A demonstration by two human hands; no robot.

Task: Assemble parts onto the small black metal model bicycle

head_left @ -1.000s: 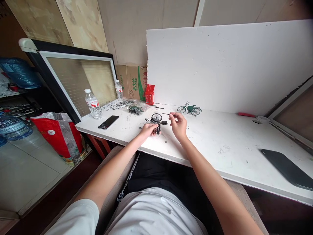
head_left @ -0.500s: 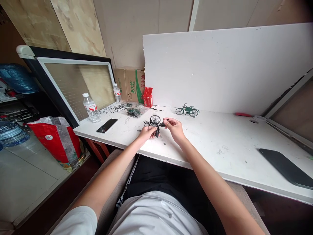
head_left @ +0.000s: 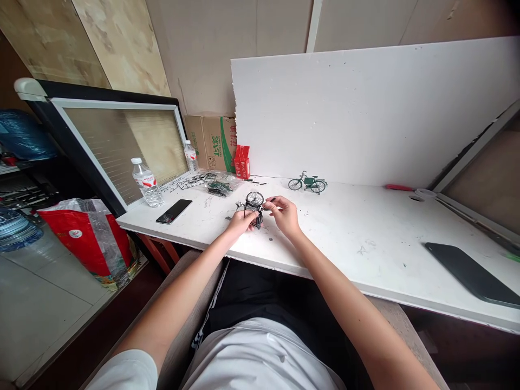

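Note:
My left hand (head_left: pixel 242 221) is closed around a small black model bicycle (head_left: pixel 254 200), its spoked wheel facing up above my fingers. My right hand (head_left: pixel 284 212) pinches a small dark piece (head_left: pixel 273 199) at the right side of the bicycle, its kind too small to make out. My fingers hide part of the bicycle's frame. Farther back on the white table stands a finished-looking green model bicycle (head_left: pixel 307 183). A tiny dark part (head_left: pixel 271 239) lies just in front of my hands.
To the left lie a phone (head_left: pixel 174 211), a water bottle (head_left: pixel 147 183), black part frames (head_left: pixel 189 181) and a plastic bag of parts (head_left: pixel 221 185). Behind them stand a red box (head_left: pixel 242 161) and a cardboard carton (head_left: pixel 219 142). A dark flat slab (head_left: pixel 473 273) lies at the right.
The view has shifted slightly, so everything sits a little further left. My right hand's fingers have shifted a little at the bicycle's side; my left hand keeps its hold.

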